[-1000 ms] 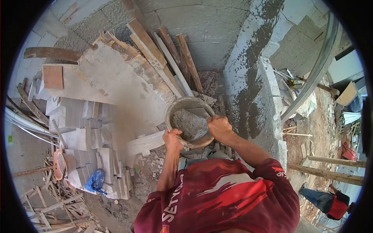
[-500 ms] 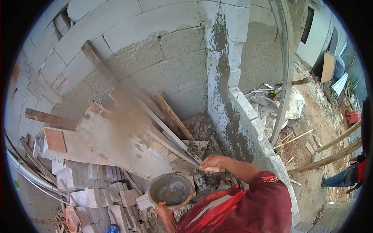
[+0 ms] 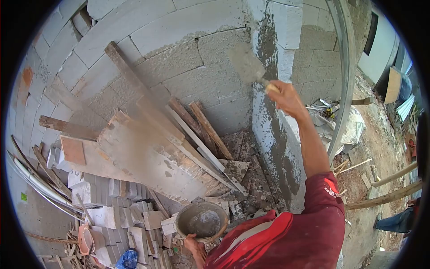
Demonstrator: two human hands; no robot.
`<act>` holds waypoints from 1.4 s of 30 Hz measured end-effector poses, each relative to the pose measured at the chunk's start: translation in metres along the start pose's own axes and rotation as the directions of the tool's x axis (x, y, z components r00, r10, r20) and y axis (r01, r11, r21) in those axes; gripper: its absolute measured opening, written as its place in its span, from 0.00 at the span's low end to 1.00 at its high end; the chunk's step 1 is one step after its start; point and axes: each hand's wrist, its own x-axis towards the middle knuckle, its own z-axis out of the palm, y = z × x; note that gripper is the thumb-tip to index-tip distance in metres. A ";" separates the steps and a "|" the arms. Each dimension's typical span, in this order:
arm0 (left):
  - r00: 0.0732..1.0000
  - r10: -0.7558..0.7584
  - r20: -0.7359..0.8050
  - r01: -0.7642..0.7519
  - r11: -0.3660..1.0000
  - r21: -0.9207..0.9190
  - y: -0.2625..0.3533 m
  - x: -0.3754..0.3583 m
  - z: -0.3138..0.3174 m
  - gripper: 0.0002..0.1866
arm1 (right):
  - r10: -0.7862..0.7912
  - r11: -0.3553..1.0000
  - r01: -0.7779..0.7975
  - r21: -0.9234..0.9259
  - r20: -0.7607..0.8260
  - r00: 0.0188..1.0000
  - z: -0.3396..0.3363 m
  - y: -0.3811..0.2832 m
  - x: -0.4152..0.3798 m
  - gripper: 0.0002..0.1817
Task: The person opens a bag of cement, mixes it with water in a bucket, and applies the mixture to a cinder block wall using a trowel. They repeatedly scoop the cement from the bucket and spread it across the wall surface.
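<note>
My right hand (image 3: 286, 97) is wrapped round the handle of a trowel (image 3: 247, 65), raised in front of the block wall near its corner. The broad trowel blade looks slightly blurred. Low in the view, my left hand (image 3: 194, 246) grips the near-left rim of a round bowl (image 3: 203, 207) with wet grey mortar inside. Dark wet mortar marks the white wall strip (image 3: 265, 121) beside the corner. Grey mortar covers part of the block wall (image 3: 179, 58).
Boards and planks (image 3: 148, 157) lean against the wall. Stacked blocks (image 3: 105, 217), an orange container (image 3: 89, 240) and a blue bag (image 3: 127, 259) lie at lower left. A curved pole (image 3: 347, 76) stands right of the corner. Another person (image 3: 396, 220) is at far right.
My right hand has risen from beside the bowl to the wall corner with the trowel. My left hand still holds the bowl. The view has shifted slightly.
</note>
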 end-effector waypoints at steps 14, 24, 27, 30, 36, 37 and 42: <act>0.846 -0.033 0.533 -0.034 0.993 0.114 0.017 -0.069 0.128 0.17 | 0.126 0.662 0.543 -0.517 0.791 0.599 0.189 0.103 -0.216 0.14; 0.916 -0.067 0.396 0.040 0.996 0.074 0.041 -0.085 0.082 0.16 | 0.297 0.955 -0.118 -0.273 0.884 0.360 0.165 0.124 -0.248 0.23; 0.948 0.129 0.290 -0.253 0.860 0.444 0.016 -0.053 0.032 0.15 | 0.358 0.757 -0.617 -0.215 0.926 0.117 0.163 0.124 -0.250 0.27; 0.998 -0.062 -0.015 0.064 0.986 0.154 0.025 -0.076 0.035 0.15 | 0.353 0.444 -0.887 -0.129 0.935 0.041 0.168 0.150 -0.231 0.27; 1.000 0.003 -0.024 -0.003 1.000 -0.011 0.007 -0.071 0.006 0.18 | 0.714 0.468 -0.880 -0.084 0.622 0.321 0.118 0.233 0.029 0.17; 0.999 -0.011 -0.044 0.011 1.000 -0.005 0.004 -0.077 0.002 0.18 | 0.749 0.585 -0.807 -0.082 0.435 0.499 0.104 0.224 0.086 0.14; 0.983 -0.046 -0.175 0.066 0.992 0.111 0.014 -0.082 0.029 0.14 | 0.383 0.910 -0.406 0.085 0.206 0.900 0.015 0.078 0.151 0.16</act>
